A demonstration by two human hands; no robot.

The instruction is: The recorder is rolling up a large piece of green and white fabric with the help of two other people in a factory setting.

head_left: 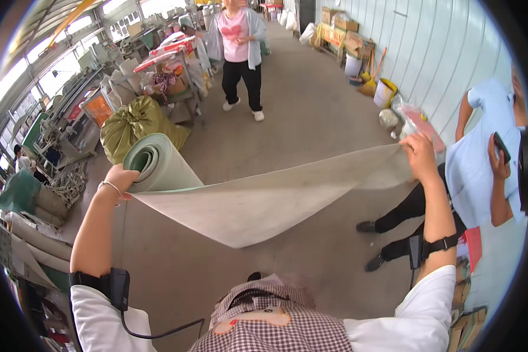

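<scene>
Factory workshop, concrete floor (pixel 311 111), cluttered workbenches (pixel 82 111), stuffed sack (pixel 132 123), stacked cardboard boxes (pixel 343 32)

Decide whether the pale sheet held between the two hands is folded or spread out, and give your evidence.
Spread. The sheet stretches in one sagging layer from the left hand to the right hand.

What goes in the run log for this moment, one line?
left hand: grips sheet edge by roll | right hand: grips other edge | sheet: stretched, sagging | floor: concrete

Grey concrete floor (pixel 311 111), pale panelled wall (pixel 440 47), bright windows (pixel 17 82) along cluttered workbenches (pixel 82 111).
</scene>
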